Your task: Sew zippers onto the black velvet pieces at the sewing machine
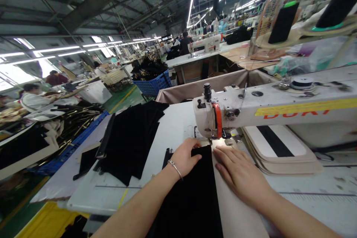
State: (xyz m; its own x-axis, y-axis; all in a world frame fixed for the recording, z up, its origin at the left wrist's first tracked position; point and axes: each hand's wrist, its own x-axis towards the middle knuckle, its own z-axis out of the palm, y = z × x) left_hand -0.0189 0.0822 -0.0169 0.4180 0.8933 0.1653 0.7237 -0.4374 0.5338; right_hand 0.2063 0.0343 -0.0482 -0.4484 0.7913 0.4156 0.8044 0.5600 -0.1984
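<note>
A black fabric strip (192,200) lies lengthwise over a pale beige panel (227,204), its far end close under the sewing machine's needle area (214,141). My left hand (185,160), with a bracelet at the wrist, holds the strip near its far end. Its thumb lies on top of the black fabric and its fingers are at the far edge, partly hidden. Flat on the beige panel, just right of the strip, rests my right hand (241,174), fingers stretched toward the machine head (208,117).
Black fabric pieces (131,137) are piled on the table's left. Beige panels (281,152) are stacked under the machine arm (295,108). A blue crate (152,85) stands beyond, and thread cones (284,22) are at upper right. Other people work in the background.
</note>
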